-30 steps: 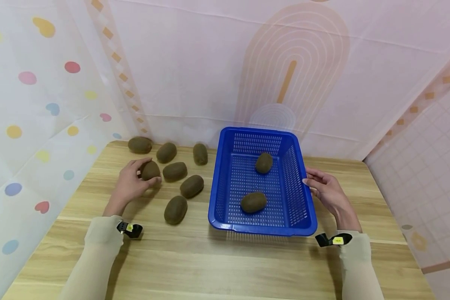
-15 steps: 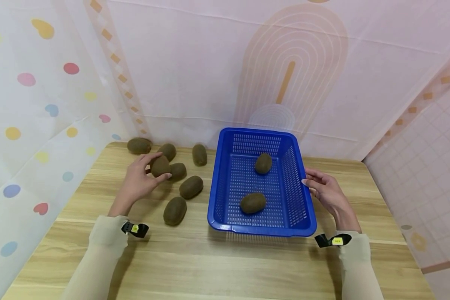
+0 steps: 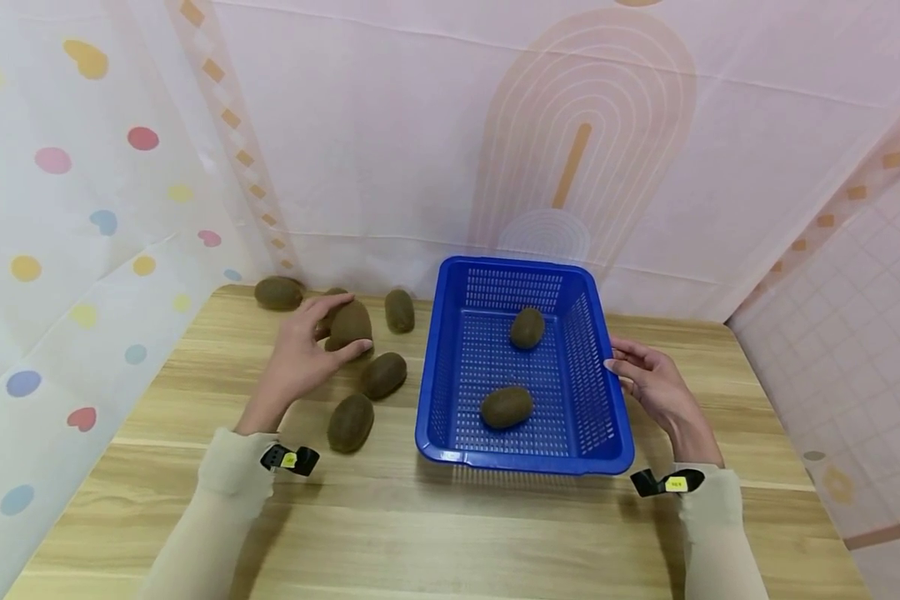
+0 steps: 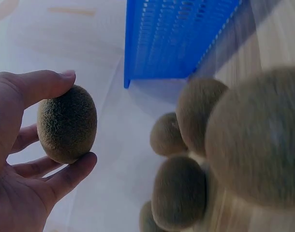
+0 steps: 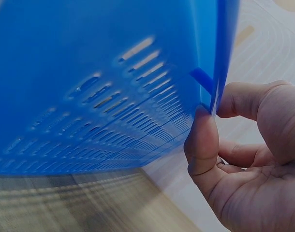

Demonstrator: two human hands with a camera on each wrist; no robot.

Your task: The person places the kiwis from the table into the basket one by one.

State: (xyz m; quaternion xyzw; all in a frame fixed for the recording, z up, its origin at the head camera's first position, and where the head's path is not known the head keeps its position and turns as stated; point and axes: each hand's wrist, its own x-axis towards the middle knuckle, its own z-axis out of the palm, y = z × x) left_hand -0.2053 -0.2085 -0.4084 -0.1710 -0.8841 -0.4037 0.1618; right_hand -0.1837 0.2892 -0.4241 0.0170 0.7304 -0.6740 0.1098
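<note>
My left hand (image 3: pixel 303 354) holds a brown kiwi (image 3: pixel 349 326) between thumb and fingers, lifted above the loose kiwis on the table; the left wrist view shows the same kiwi (image 4: pixel 66 124) in that hand (image 4: pixel 22 159). A blue plastic basket (image 3: pixel 600 379) stands at the table's middle with two kiwis in it, one at the back (image 3: pixel 527 327) and one at the front (image 3: pixel 506 407). My right hand (image 3: pixel 648 379) grips the basket's right rim; in the right wrist view its thumb and fingers (image 5: pixel 205 145) pinch the basket rim (image 5: pixel 220 63).
Several more kiwis lie left of the basket, among them one at the far left (image 3: pixel 277 293), one by the wall (image 3: pixel 399 310), one in the middle (image 3: pixel 383 375) and one nearest me (image 3: pixel 350 422). A patterned cloth backdrop rises behind the wooden table (image 3: pixel 450 525).
My left hand has lifted the kiwi off the table and carried it right, toward the basket. The right hand and the basket have stayed put.
</note>
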